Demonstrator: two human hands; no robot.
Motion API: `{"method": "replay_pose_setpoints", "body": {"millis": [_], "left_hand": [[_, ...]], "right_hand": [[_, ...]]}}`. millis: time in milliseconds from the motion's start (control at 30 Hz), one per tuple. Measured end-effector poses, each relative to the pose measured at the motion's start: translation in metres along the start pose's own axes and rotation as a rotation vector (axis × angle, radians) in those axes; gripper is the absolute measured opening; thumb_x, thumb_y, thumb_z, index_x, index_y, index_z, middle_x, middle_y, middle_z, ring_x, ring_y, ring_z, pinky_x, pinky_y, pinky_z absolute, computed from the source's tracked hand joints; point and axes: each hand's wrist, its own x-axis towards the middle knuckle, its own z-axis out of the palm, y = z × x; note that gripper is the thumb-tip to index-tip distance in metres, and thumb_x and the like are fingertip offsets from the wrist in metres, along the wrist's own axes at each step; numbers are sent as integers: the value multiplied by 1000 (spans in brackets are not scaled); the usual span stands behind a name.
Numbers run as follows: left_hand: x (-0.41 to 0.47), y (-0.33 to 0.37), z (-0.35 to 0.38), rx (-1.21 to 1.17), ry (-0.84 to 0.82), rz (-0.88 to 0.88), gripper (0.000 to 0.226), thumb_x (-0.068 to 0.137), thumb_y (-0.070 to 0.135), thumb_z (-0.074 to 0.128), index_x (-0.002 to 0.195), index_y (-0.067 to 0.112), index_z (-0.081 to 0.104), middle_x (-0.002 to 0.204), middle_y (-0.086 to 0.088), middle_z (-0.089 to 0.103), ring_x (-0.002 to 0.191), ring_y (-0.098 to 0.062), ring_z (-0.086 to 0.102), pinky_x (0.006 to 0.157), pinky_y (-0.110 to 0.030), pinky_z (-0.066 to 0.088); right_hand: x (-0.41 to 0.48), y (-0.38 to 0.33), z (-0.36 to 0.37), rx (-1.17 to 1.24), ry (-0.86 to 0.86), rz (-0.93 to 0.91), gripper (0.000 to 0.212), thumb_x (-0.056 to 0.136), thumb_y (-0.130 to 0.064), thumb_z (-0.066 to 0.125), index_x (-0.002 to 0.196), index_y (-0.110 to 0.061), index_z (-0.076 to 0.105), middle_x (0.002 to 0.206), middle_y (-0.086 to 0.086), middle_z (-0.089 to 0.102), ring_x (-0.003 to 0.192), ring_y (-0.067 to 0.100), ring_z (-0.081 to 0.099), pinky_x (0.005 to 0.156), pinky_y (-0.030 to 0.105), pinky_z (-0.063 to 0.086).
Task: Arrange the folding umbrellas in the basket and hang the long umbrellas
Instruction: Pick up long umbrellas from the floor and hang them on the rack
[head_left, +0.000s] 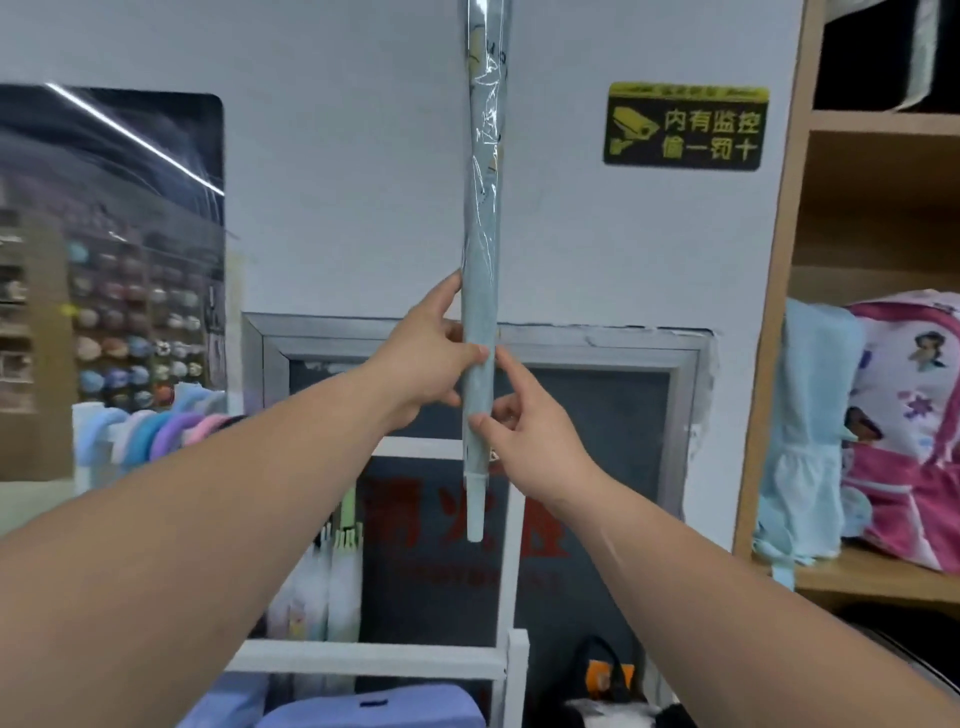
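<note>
Long umbrella (480, 260) vertical, tip down, plastic-wrapped, before white wall (337, 156). Left hand (431, 358) fingers curled round lower shaft; right hand (530, 436) pinches it just below.

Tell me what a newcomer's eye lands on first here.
A long umbrella, pale grey-blue in a clear plastic sleeve, runs vertically down the centre, tip downward. Upper right on the wall is a black-and-yellow surveillance sign; a pink backpack sits on the right shelf.

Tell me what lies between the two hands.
Head view: only the long umbrella, tip down; the left hand grips it from one side, the right hand pinches it from the other.
</note>
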Motion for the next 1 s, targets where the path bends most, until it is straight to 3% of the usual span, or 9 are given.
{"method": "replay_pose_setpoints", "body": {"millis": [233, 367, 567, 767, 1000], "left_hand": [[47, 4, -55, -1, -44, 77, 85, 92, -2, 64, 150, 50, 30, 102, -16, 70, 91, -29, 75, 59, -43, 61], [75, 2, -81, 11, -75, 121, 85, 92, -1, 64, 149, 53, 30, 105, -15, 69, 93, -27, 74, 68, -52, 63], [96, -14, -103, 12, -81, 144, 85, 94, 3, 65, 147, 57, 29, 108, -10, 67, 97, -24, 72, 69, -50, 64], [98, -45, -105, -5, -17, 129, 84, 95, 4, 63, 145, 61, 28, 110, -11, 65, 97, -27, 72, 70, -47, 64], [82, -76, -105, -1, 8, 43, 86, 94, 3, 65, 148, 57, 26, 108, -10, 68, 91, -22, 74, 66, -46, 64]], "right_hand": [[62, -25, 30, -31, 75, -15, 83, 94, -19, 65, 140, -71, 19, 91, 13, 66, 86, 27, 70, 76, 47, 62], [95, -34, 48, -11, 89, 3, 81, 96, -18, 62, 142, -70, 20, 93, 5, 66, 90, 22, 70, 79, 45, 62], [122, -29, 72, 13, 107, 35, 79, 96, -18, 61, 143, -68, 21, 88, -3, 67, 93, 18, 71, 79, 44, 62], [131, -8, 90, -16, 73, 36, 81, 96, -15, 61, 145, -64, 20, 89, 4, 66, 88, 22, 71, 78, 45, 63], [120, 18, 104, -9, -53, 71, 82, 97, -14, 61, 146, -64, 18, 98, 12, 67, 98, 29, 68, 81, 49, 62]]}}
